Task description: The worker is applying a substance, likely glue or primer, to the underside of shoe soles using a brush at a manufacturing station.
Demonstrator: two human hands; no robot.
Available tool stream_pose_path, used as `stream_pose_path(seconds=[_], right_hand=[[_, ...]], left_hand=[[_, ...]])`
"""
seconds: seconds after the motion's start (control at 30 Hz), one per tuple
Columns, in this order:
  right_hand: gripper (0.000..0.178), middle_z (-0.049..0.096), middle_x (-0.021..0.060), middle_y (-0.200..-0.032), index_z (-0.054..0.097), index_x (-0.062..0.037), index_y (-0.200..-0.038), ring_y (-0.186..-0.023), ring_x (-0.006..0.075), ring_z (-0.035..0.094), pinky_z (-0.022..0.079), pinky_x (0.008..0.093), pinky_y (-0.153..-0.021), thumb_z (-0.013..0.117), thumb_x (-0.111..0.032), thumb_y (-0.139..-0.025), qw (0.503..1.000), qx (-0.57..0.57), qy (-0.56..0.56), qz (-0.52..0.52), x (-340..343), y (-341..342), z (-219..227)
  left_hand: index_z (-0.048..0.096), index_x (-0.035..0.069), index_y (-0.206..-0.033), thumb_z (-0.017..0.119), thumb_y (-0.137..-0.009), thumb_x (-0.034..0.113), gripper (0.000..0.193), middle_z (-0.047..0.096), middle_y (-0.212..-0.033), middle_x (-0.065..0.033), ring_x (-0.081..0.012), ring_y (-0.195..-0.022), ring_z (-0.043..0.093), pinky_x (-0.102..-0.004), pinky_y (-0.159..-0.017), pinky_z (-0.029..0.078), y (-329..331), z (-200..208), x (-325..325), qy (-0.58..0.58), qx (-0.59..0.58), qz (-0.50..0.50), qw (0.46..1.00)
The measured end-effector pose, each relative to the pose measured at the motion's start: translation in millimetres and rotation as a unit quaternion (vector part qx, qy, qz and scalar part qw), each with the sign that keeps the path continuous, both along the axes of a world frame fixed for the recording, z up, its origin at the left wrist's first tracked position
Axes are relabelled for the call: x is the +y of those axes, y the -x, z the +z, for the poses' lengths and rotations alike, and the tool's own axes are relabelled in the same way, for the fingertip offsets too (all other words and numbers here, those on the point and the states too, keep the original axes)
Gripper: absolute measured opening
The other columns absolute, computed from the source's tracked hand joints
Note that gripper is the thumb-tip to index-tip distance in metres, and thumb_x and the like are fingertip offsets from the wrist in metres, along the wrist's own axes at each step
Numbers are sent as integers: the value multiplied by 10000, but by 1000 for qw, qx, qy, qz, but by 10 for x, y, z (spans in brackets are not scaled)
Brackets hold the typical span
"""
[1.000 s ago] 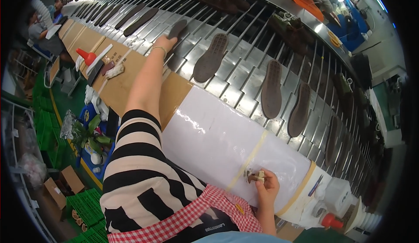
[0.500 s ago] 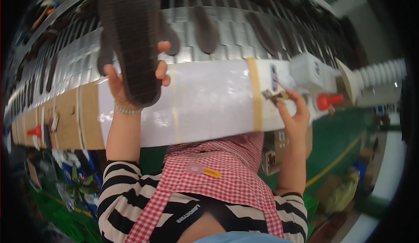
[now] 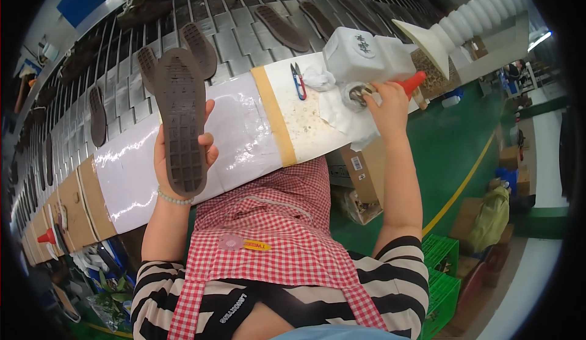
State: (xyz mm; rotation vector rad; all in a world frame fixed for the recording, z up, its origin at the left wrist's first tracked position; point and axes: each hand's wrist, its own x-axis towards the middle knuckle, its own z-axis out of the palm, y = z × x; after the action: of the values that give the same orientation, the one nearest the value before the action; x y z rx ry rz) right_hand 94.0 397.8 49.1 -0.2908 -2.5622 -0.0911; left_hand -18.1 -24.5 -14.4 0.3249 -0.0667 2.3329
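Observation:
A dark brown shoe sole (image 3: 180, 114) stands up in my left hand (image 3: 206, 138), its gridded face toward me. My fingers grip its edges over the white plastic-covered board (image 3: 229, 120). At the right, my right hand (image 3: 389, 102) reaches to a small plastic-wrapped dish (image 3: 353, 97). Its fingers pinch a small brownish piece that I cannot make out. Just behind that hand, a red bottle tip (image 3: 415, 82) pokes out. Near the dish lie white tissue (image 3: 332, 114) and small thread snips (image 3: 298, 82).
A slatted metal conveyor (image 3: 238, 53) runs behind the board, with several soles (image 3: 282, 28) on it. White plastic jugs (image 3: 357, 56) stand beyond my right hand, near a white flexible duct (image 3: 482, 13). Below the board is a cardboard box (image 3: 360, 169); green crates (image 3: 441, 279) sit lower right.
The view has turned toward the right. My left hand has lowered the sole nearer to me. My right hand has carried the small piece to the wrapped dish.

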Motion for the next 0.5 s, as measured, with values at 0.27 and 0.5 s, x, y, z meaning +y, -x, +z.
stream_pose_path(seconds=[0.27,0.5], right_hand=[[343,707,114,-1013,725,-60,-1026,-1061,324,610,463,458,-920,814,-122,-700,998,-34,-13,48,-77,157,-293],[342,691,139,-992,712,-37,-1050,-1044,356,613,460,483,-936,804,-142,-737,999,10,10,31,-183,121,-210]], left_hand=[[324,125,-1558,331,-1070,403,562,285,-1611,-145,-341,-1254,565,-591,-1048,480,-22,-195,-13,95,-36,28,994],[380,60,-1516,384,-1068,347,533,390,-1554,-186,-390,-1264,557,-606,-1043,480,-2,-495,-89,89,-107,-48,989]])
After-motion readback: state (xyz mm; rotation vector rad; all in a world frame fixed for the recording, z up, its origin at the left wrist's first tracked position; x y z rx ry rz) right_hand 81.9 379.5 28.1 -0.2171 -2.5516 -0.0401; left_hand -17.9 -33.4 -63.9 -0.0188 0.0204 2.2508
